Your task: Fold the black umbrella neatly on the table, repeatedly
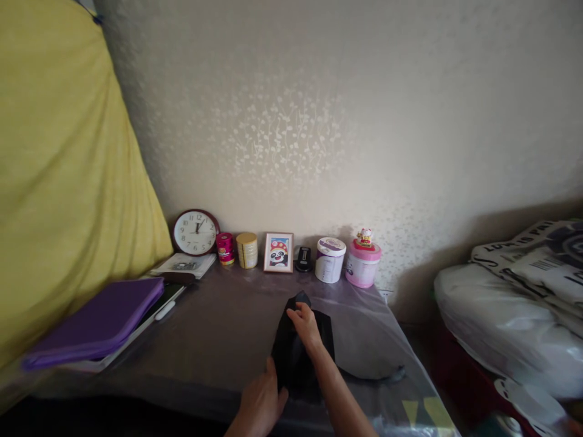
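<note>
A black, folded item (pixel 291 364), soft-looking and with its exact kind unclear, lies at the front middle of the table. My right hand (pixel 306 325) reaches across it and pinches its upper part, near a dark pointed tip. At its lower left edge, my left hand (pixel 262 397) grips the same item, with the thumb near its side. A thin dark strap (pixel 373 377) trails from it over the table to the right. Its underside and the part below my right forearm are hidden.
Along the wall stand a clock (pixel 197 232), a pink can (pixel 225 249), a yellow-lidded tin (pixel 247 250), a panda picture frame (pixel 278 252), a small black object (pixel 303 259) and two tubs (pixel 330 261). A purple folder (pixel 95 321) lies left; bulky bags (pixel 501 315) sit right.
</note>
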Tool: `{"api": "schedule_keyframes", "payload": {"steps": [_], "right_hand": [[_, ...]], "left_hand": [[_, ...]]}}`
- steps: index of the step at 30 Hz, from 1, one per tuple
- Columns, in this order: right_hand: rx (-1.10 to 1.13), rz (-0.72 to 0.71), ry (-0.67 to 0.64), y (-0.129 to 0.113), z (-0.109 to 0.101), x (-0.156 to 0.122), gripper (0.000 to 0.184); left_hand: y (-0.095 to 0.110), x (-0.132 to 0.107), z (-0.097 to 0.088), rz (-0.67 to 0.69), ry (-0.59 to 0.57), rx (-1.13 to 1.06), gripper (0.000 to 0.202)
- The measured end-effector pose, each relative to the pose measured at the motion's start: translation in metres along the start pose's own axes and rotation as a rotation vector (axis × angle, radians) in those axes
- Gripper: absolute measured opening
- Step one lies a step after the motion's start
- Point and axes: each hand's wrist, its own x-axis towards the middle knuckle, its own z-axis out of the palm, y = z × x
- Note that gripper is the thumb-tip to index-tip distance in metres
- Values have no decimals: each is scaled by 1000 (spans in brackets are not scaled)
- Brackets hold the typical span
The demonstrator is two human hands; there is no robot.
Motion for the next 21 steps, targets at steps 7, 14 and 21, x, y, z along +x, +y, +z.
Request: {"api": "schedule_keyframes", "payload": {"steps": [7, 14, 21], "right_hand": [[-217, -31, -63, 2, 18, 1, 27], [-402, -67, -141, -3, 18, -5, 24], [-463, -151, -220, -9, 14, -11, 25]], "left_hand": [[1, 1, -1, 23, -2, 54, 59], [-4, -9, -7, 71, 143, 150, 52], [0, 4, 12, 353, 393, 238, 59]]}}
